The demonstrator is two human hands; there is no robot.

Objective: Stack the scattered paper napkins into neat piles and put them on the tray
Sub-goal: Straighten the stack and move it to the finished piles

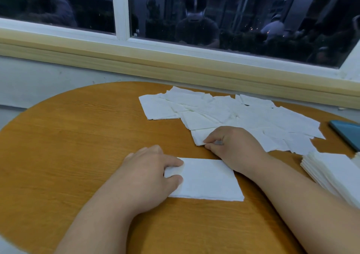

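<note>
Napkins lie scattered between right hand, pinching one, and blue tray.

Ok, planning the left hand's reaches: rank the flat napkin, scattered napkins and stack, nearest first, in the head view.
1. Flat napkin: front centre, touching the left hand.
2. Scattered napkins: ahead, to the right.
3. Stack: far right edge.

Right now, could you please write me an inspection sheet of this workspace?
Surface: round wooden table.
Job's things: scattered napkins overlapping at the far right; near pile in front; side pile at the right edge.
Clutter: blue flat object at the right edge, cut off; perhaps the tray, cannot tell.
Hands: left hand holds the near pile's left end; right hand pinches a loose napkin by its corner.
Cables: nothing seen.
Surroundings: dark window behind the table.
</note>
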